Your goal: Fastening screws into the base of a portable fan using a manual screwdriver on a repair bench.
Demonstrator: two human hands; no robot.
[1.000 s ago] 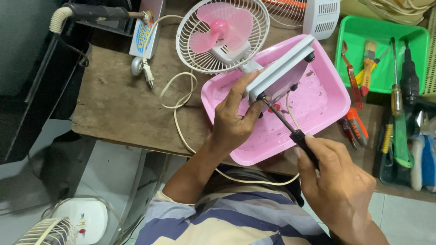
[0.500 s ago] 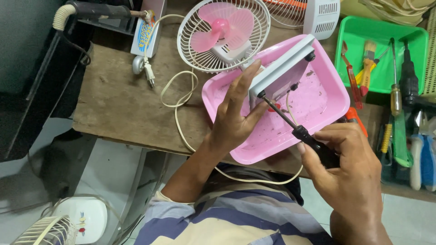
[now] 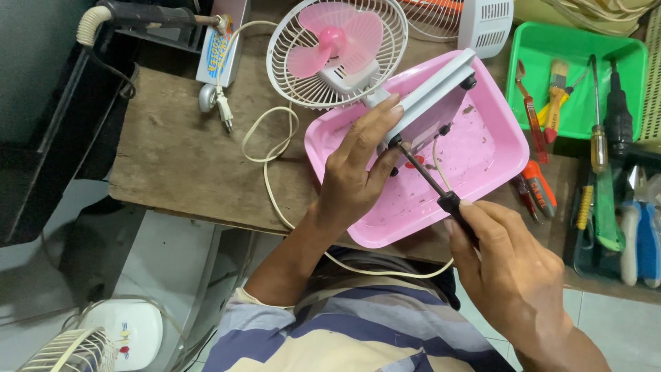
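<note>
left hand [image 3: 354,176]: fingers wrapped on grey fan base [image 3: 430,93]
right hand [image 3: 513,269]: closed round screwdriver [image 3: 430,182]
tip: hidden under base
handle: mostly covered by palm

Open wood across counter [image 3: 179,158] left half, near edge to middle; only white cord [image 3: 265,138] loops over it. Right half crowded: pink tray [image 3: 482,158], small fan [image 3: 337,48] at far edge, green bin [image 3: 620,62] far right corner, loose tools [image 3: 606,207] packed along right edge.
</note>
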